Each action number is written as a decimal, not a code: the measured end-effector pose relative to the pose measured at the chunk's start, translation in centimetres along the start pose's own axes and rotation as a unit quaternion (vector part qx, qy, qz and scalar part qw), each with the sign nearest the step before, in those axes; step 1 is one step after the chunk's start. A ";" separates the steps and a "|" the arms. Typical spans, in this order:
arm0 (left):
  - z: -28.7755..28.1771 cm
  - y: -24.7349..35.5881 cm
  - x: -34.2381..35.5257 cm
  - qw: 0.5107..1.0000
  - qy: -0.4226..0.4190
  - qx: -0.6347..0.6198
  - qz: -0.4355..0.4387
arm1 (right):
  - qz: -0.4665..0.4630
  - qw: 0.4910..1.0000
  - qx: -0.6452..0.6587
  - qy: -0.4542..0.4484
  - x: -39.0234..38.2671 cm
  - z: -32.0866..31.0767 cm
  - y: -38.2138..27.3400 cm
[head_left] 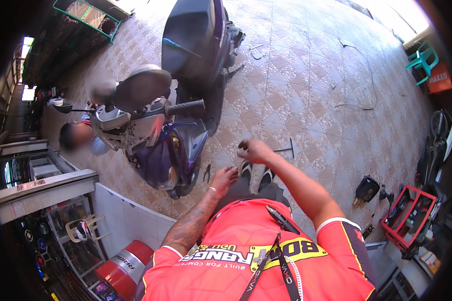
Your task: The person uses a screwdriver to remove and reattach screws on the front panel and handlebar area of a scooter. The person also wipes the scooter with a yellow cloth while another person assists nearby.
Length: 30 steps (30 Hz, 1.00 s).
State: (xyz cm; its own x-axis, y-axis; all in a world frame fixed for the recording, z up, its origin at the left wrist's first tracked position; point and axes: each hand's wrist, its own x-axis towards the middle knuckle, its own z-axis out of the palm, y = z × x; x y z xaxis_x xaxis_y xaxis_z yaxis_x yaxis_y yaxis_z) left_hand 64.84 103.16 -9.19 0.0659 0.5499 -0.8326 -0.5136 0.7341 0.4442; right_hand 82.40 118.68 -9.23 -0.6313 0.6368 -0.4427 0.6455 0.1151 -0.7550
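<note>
My left hand (225,179), with a bracelet at its wrist, is in front of my waist, its fingers curled together. Ahead and to its right is my right hand (255,150), fingers bent inward; anything small inside either hand is too small to make out. The hands are apart and touch neither the scooter nor the tools. A scooter (158,155) with purple panels stands just left of them, its handlebar grip (186,107) toward me. Pliers (207,173) lie on the floor by its front wheel. Beyond my right wrist lies a T-handle wrench (289,149).
A blue-handled screwdriver (178,45) rests on the scooter seat. Another person (85,138) is low behind the scooter. A red drum (128,266) stands at lower left, a red tool rack (409,215) at right. A dark mirror-like part (367,189) and a cable (374,83) lie on the tiles.
</note>
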 end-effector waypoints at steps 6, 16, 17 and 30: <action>-0.5 3.2 3.6 0.995 0.010 -0.090 0.034 | 0.009 0.996 0.051 0.072 11.3 -9.8 -3.2; -4.1 7.7 5.9 0.979 0.149 -0.137 0.029 | 0.047 0.988 0.041 0.143 32.3 -16.4 -8.2; -4.1 7.8 6.0 0.975 0.163 -0.149 0.032 | 0.053 0.987 0.056 0.142 35.0 -16.9 -8.3; 9.0 12.2 8.2 0.909 0.311 -0.279 0.009 | 0.188 0.921 0.326 -0.102 54.5 -16.2 -6.4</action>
State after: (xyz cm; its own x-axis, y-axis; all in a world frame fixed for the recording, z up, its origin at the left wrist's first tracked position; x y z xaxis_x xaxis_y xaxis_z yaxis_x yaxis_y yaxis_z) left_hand 66.77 120.25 -7.62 -0.3545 0.1014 -0.9295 -0.8746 0.3156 0.3680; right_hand 50.82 165.01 -20.66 -0.5263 0.3741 -0.7636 0.4823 -0.6083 -0.6304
